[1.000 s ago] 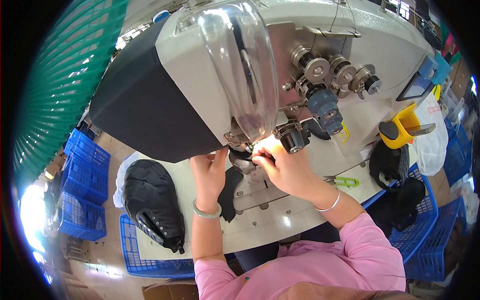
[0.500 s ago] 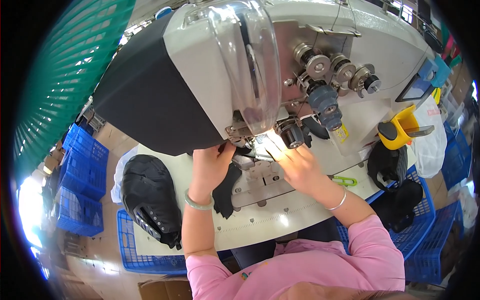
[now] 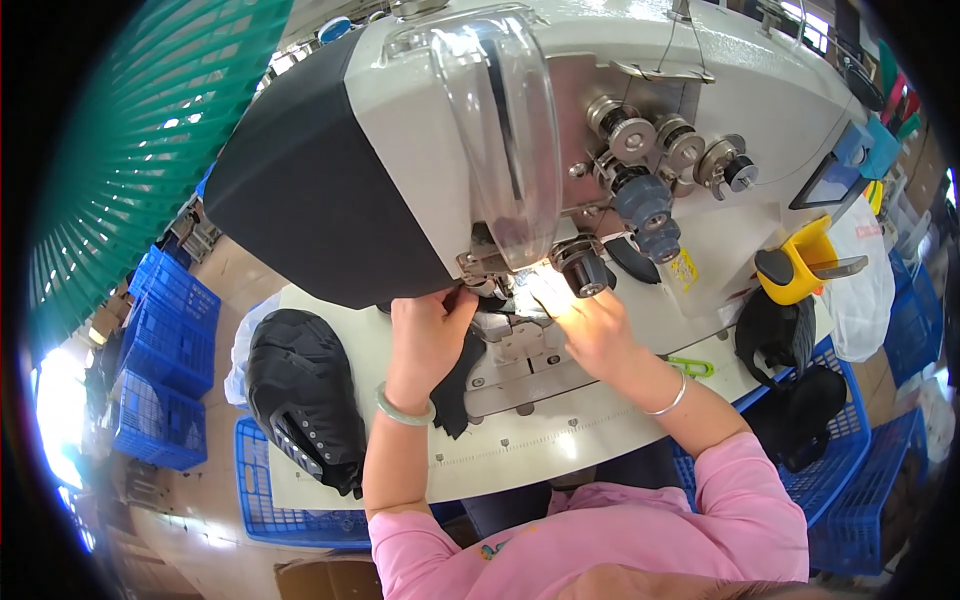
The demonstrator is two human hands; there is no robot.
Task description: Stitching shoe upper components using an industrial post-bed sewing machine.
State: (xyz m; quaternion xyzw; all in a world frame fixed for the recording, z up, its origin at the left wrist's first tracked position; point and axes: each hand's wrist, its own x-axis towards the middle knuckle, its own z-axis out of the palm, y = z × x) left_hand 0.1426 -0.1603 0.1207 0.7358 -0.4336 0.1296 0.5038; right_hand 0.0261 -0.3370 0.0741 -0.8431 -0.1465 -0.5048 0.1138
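Under the head of a large white and black sewing machine [image 3: 405,160], both my hands are close to the lit needle area. My left hand [image 3: 425,335], with a pale green bangle at the wrist, pinches a black fabric piece [image 3: 458,390] left of the needle; part of it hangs over the metal plate. On the right, my right hand [image 3: 600,335] has its fingers pressed together beside the presser foot. Bright glare and the machine parts hide its fingertips and what they hold.
A black padded item with metal eyelets [image 3: 305,395] lies on the left of the table. Lime-green thread snips [image 3: 690,367] and a yellow holder [image 3: 800,270] are on the right. Blue crates [image 3: 165,390] stand at left, with black pieces [image 3: 795,415] in another at right.
The view has shifted slightly, so the machine appears a little to the right. Both hands keep nearly the same place by the needle.
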